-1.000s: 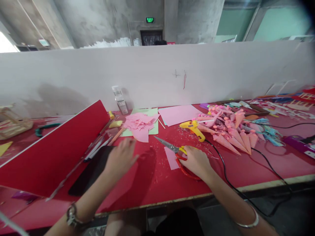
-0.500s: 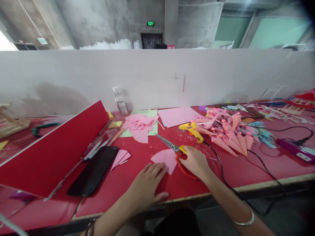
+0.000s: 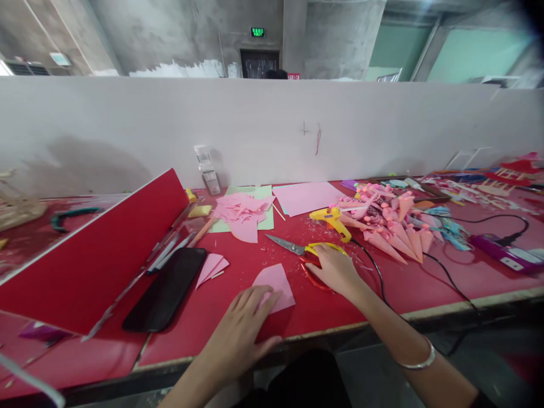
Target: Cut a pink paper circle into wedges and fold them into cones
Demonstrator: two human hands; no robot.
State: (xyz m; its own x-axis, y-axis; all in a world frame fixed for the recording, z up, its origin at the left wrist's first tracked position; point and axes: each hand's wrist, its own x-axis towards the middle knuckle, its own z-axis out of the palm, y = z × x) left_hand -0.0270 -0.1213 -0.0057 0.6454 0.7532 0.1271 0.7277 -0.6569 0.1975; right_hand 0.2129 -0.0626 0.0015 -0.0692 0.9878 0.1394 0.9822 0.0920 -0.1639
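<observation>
Head view, looking down on a long red table [image 3: 382,294] whose near edge runs just below both wrists, with a white wall along its far side. Left of the left hand, a big red board [image 3: 97,255] leans at a tilt, and a black phone [image 3: 165,289] lies flat just beside its lower edge. Right of the right hand, beyond a black cord [image 3: 374,266], a pile of pink cones [image 3: 395,226] crowds the tabletop. Between the two hands the red surface is bare but for small paper crumbs. The left hand [image 3: 240,334] lies flat and open near the table edge, fingertips pressing on a pink paper piece [image 3: 274,283]. The right hand [image 3: 335,269] is curled over the handles of scissors [image 3: 304,252], blades pointing away to the left; the grip itself is partly hidden. Past the scissors lies a yellow glue gun [image 3: 331,218].
</observation>
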